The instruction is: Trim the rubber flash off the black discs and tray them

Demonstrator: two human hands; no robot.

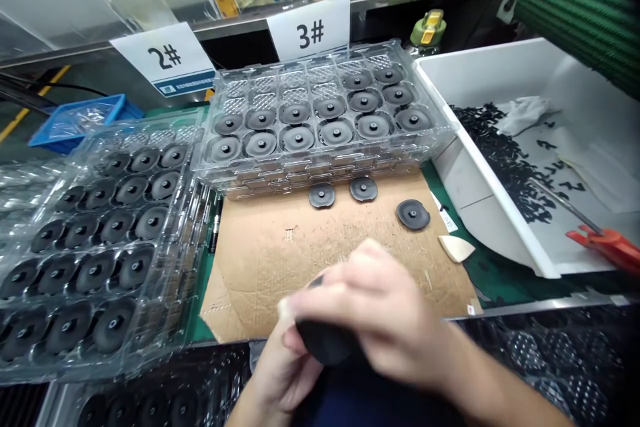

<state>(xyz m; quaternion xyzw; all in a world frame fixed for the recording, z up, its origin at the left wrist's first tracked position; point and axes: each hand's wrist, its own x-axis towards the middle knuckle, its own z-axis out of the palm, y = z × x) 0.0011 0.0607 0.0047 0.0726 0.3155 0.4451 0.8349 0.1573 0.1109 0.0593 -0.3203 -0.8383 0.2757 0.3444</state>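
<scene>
At the front edge of the cardboard, both hands close around a black round disc [327, 341], blurred by motion. My left hand [287, 370] grips it from below and the left, its fingers partly hidden. Across its top and right side wraps my right hand [383, 310]. A small whitish patch shows at the fingertips on the left; I cannot make out what it is. Beyond the hands, three dark discs with raised centres lie apart on the cardboard: a left disc [321, 195], a middle disc [363, 189] and a right disc [413, 214].
Stacked clear trays [325, 163] with similar discs stand behind the cardboard [260, 247]; another tray stack [173, 267] is at left. On the right, a white bin [500, 213] holds small black pieces and red-handled pliers [607, 243]. A pale wedge [456, 248] lies beside it.
</scene>
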